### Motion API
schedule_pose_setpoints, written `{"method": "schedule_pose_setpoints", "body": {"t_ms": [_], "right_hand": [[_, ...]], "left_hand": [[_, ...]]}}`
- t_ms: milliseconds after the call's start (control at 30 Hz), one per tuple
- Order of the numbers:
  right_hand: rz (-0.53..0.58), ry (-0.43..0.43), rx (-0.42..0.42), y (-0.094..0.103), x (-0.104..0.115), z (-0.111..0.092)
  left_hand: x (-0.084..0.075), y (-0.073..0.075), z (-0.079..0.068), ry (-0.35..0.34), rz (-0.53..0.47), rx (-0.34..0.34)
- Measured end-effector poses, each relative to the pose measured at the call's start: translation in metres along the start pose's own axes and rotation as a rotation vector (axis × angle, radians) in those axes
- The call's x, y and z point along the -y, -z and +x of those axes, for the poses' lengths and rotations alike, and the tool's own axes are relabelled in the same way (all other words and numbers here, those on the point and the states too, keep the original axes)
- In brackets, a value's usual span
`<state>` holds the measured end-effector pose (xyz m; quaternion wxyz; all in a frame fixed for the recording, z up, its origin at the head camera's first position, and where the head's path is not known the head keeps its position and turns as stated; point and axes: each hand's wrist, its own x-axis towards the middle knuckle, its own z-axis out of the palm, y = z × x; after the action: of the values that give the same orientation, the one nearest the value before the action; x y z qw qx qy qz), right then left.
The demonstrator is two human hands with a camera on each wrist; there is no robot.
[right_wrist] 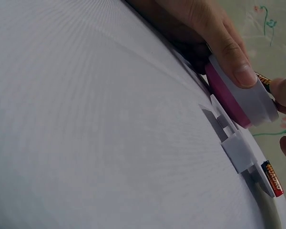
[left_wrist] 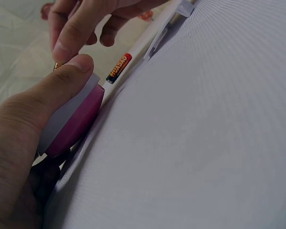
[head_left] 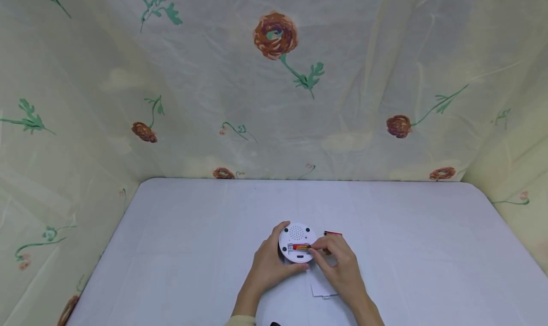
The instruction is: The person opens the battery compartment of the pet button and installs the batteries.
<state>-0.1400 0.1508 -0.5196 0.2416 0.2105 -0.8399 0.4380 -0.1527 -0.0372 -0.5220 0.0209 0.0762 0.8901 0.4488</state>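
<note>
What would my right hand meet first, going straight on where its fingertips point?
Your right hand would first meet the small red cylindrical battery it seems to pinch, then probably the round white plastic device; depth is unclear.

- round device (head_left: 297, 241): white back, black feet, magenta side;
- fitted battery (head_left: 301, 247): red-orange, black end;
- loose battery (left_wrist: 119, 68): red, black, orange lettering;
- panel (right_wrist: 238, 150): white;
- table (head_left: 192, 250): white;
- curtain (head_left: 342, 69): cream, rust-brown flowers, green stems

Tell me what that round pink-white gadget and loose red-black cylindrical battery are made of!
The gadget looks like smooth plastic: neat holes, clean edges. The loose battery seems wrapped in smooth printed film (lettering shows); perhaps metal underneath, hidden.
</note>
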Motion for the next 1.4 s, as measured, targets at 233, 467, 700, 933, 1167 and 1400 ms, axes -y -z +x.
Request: {"method": "schedule_pose_setpoints", "body": {"t_ms": [233,467,700,933,1167,1400], "right_hand": [[0.008,-0.002,0.007,-0.0014,-0.0014,-0.0008],[0.016,-0.035,0.026,-0.0009,-0.0008,-0.0001],[0.022,-0.027,0.018,-0.0014,-0.0009,-0.0007],[0.028,-0.033,0.013,-0.0015,-0.0010,-0.0004],[0.127,0.018,-0.042,-0.0052,-0.0037,0.0002],[0.153,-0.051,0.002,-0.0042,-0.0023,-0.0003]], "left_hand": [[0.0001,0.0001,0.0000,-0.004,0.001,0.001],[-0.0002,-0.0001,0.0002,-0.010,0.004,-0.004],[0.0010,-0.0010,0.0007,-0.016,0.011,-0.009],[0.0023,-0.0018,0.0008,-0.008,0.009,-0.007],[0.0038,-0.0030,0.0016,-0.011,0.019,-0.008],[0.0041,-0.0025,0.0012,-0.011,0.021,-0.007]]}}
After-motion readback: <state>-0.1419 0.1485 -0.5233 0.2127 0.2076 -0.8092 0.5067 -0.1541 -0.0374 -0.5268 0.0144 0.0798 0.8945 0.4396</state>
